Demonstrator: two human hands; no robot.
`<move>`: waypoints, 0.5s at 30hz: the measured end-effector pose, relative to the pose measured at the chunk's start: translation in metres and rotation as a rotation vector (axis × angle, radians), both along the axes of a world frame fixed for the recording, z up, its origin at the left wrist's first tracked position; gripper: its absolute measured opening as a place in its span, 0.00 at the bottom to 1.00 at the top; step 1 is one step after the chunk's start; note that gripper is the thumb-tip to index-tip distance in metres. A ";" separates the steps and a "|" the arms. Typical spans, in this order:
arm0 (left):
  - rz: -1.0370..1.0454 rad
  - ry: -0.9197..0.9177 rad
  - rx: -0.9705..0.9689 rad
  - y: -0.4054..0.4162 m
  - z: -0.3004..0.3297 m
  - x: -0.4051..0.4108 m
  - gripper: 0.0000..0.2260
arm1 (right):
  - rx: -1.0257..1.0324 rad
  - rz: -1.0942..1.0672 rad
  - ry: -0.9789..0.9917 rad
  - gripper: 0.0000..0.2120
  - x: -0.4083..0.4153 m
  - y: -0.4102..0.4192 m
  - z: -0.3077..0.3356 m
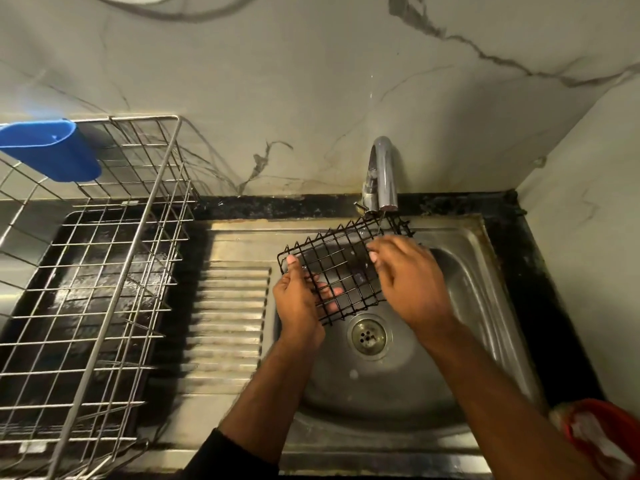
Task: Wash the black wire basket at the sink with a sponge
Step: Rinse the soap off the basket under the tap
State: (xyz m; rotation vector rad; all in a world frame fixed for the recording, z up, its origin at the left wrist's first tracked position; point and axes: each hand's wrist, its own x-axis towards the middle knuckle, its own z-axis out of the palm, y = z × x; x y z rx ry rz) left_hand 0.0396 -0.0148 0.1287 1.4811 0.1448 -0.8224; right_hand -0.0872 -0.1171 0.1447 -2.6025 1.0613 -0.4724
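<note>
The black wire basket [341,268] is held tilted over the steel sink bowl [467,306], its far edge just under the tap spout [386,174]. My left hand [298,299] grips its left side, thumb on top and fingers showing through the mesh from below. My right hand [408,278] lies over the right part of the basket with the fingers bent onto the wires. No sponge shows in either hand. I cannot make out running water.
A large steel wire dish rack [104,271] stands on the left over a black tray, with a blue plastic holder [52,150] hooked on its rim. The ribbed drainboard [228,306] lies between rack and bowl. A red container [602,441] sits at the bottom right.
</note>
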 end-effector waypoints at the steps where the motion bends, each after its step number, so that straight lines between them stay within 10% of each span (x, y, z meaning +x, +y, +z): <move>1: 0.002 0.000 0.002 0.001 0.001 0.001 0.19 | 0.021 -0.056 -0.015 0.16 -0.001 -0.005 0.000; 7: -0.033 0.047 -0.035 -0.001 0.010 -0.014 0.20 | 0.045 -0.123 0.248 0.38 0.025 0.000 -0.011; 15: 0.035 0.029 -0.029 0.013 0.004 -0.001 0.20 | -0.053 -0.073 0.332 0.29 0.001 0.005 -0.015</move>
